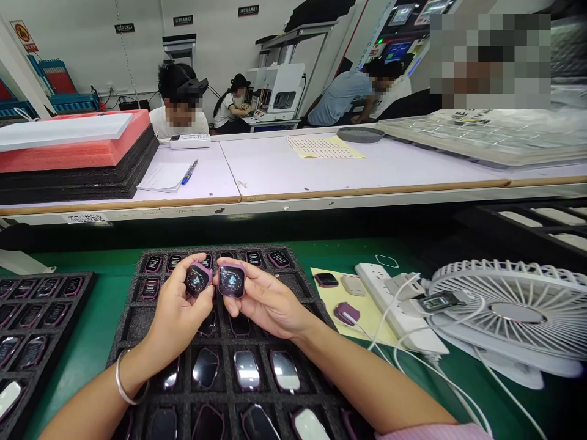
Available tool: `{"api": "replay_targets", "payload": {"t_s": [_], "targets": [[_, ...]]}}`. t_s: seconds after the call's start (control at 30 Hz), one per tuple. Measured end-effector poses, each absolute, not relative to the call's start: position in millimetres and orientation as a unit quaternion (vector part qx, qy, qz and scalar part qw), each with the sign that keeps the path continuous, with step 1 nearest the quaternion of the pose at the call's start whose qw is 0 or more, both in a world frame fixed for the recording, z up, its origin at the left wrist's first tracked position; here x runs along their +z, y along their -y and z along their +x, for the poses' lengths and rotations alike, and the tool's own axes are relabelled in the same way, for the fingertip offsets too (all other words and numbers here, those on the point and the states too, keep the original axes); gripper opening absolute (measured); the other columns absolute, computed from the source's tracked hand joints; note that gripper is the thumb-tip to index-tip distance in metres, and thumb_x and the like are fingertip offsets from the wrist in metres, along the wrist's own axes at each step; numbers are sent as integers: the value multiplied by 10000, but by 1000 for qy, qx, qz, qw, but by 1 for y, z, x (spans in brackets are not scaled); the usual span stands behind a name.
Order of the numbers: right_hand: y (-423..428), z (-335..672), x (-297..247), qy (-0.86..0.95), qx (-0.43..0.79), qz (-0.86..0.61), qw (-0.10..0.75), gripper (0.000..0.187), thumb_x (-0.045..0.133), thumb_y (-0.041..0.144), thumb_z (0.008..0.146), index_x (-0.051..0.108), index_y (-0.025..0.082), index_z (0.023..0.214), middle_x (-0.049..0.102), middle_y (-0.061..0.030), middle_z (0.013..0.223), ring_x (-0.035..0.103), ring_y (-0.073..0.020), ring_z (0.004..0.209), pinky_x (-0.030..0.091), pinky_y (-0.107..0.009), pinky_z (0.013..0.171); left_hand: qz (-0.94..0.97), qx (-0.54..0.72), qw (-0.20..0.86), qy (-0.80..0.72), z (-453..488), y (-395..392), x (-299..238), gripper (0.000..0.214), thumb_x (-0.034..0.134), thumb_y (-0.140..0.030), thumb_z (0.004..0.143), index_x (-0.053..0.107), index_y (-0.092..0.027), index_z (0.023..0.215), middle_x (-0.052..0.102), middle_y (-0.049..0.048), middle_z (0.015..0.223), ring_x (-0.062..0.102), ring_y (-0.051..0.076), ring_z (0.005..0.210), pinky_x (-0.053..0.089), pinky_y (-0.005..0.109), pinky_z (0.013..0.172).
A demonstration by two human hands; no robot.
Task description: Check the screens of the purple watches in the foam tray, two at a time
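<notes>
My left hand (pixel 177 305) is closed around a purple-framed smartwatch (pixel 198 278) whose screen is lit. Beside it, my right hand (pixel 270 299) grips a second lit smartwatch (pixel 232 279) with the same purple frame. Both watches are held side by side, faces up, above a black foam tray (pixel 128 327). Its compartments hold several more strapless watches; those in the back row show lit text, while the nearer ones, such as a watch with a dark glossy face (pixel 205 368), look unlit. My hands and forearms hide part of the tray.
A second foam tray (pixel 64 342) of watches lies at the left. To the right are a yellow sheet (pixel 367 308) with small devices, a white power strip (pixel 389 299) with cables, and a white fan (pixel 513 311). A raised shelf (pixel 266 177) crosses behind; people sit beyond it.
</notes>
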State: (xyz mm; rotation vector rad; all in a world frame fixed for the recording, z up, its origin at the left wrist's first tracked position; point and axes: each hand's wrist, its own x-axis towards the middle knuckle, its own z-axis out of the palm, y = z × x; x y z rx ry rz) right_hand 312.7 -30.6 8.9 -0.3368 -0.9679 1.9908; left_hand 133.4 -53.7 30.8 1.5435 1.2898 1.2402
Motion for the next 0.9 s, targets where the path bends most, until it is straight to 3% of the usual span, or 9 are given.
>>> {"api": "replay_targets", "payload": {"t_s": [0.3,0.47,0.53,0.63,0.77,0.9], "targets": [[31,313,8,400,798,-132,431,415,780,359,838,674,239,1220,690,-29,980,630,-116,682,469,-286,696,603,483,387,-504,135,55,32,412,649,-273,794,591,-196,1195,669,28,919,623,156,782,500,244,653],[24,311,3,383,791,-193,436,470,736,338,868,612,222,1307,711,-34,878,673,-160,776,471,-304,733,537,507,444,-508,136,44,32,538,721,-277,733,570,-169,1238,665,51,1003,624,157,844,503,247,690],[21,310,2,366,785,-228,444,468,715,318,868,590,215,1307,721,-48,906,687,-177,796,473,-316,742,492,515,495,-497,135,40,32,648,739,-315,734,518,-155,1321,664,54,1016,597,118,722,477,231,606],[16,311,1,359,767,-262,463,404,705,287,849,604,209,1231,726,-55,946,673,-157,732,459,-298,704,429,514,576,-469,134,37,33,742,711,-415,783,443,-149,1421,659,18,880,513,72,528,417,219,489],[15,313,1,375,746,-270,479,334,718,269,819,626,210,1134,714,-53,983,622,-131,665,451,-293,658,408,517,617,-431,133,38,33,682,694,-463,800,509,-128,1365,641,-3,727,592,115,533,501,260,526],[18,313,3,412,721,-272,487,362,741,232,785,636,216,1131,673,-11,920,616,-118,656,453,-288,657,423,523,610,-420,134,38,32,520,701,-404,788,579,-156,1229,672,21,859,659,136,576,572,305,570]]}}
